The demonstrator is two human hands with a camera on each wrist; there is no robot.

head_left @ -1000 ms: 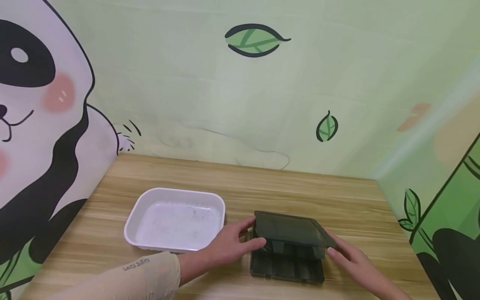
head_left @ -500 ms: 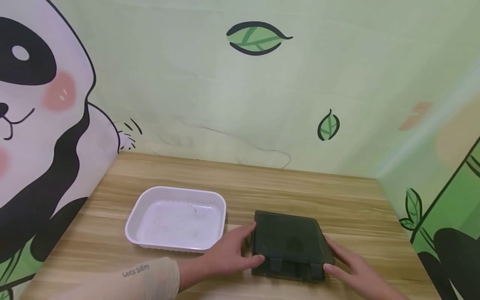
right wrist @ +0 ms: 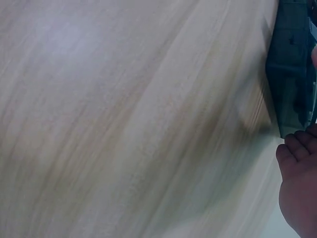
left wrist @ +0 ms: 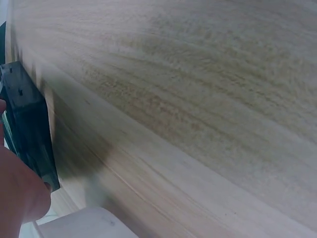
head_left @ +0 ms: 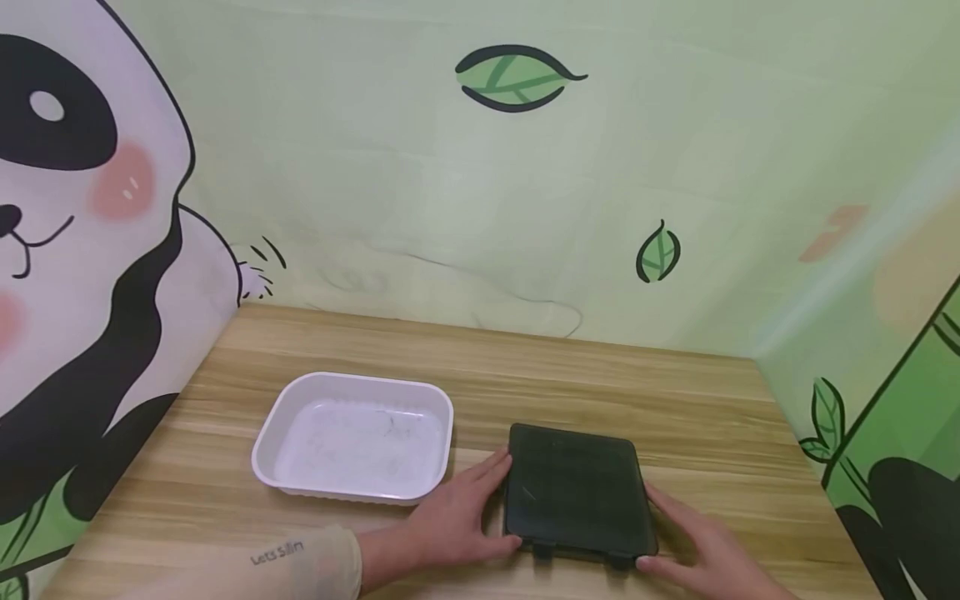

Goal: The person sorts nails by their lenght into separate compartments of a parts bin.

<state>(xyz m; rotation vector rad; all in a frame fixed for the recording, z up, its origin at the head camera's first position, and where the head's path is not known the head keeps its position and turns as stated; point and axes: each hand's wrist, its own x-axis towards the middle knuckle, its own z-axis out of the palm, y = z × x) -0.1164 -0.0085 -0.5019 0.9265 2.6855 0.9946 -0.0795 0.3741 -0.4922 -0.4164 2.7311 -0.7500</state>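
A dark, see-through plastic compartment box (head_left: pixel 577 492) lies flat on the table with its lid down. Two latch tabs stick out along its front edge. My left hand (head_left: pixel 457 521) touches the box's left side, fingers at the back and thumb at the front corner. On the opposite side, my right hand (head_left: pixel 705 542) rests its fingers against the right edge, its thumb at the front right corner. In the left wrist view only part of the left hand (left wrist: pixel 22 193) shows beside the box (left wrist: pixel 29 119). The right wrist view has the right hand's fingertips (right wrist: pixel 297 144) at the box's side (right wrist: pixel 292 74).
A white rectangular tray (head_left: pixel 258 450) stands to the left of the box, close behind my left forearm. The wood-grain table (head_left: pixel 600 375) meets a wall (head_left: pixel 375 167) covered with panda and leaf drawings at the back.
The lid of the compartment box has come down from half raised to lying flat over the compartments. Both hands have moved slightly toward the front, following it.
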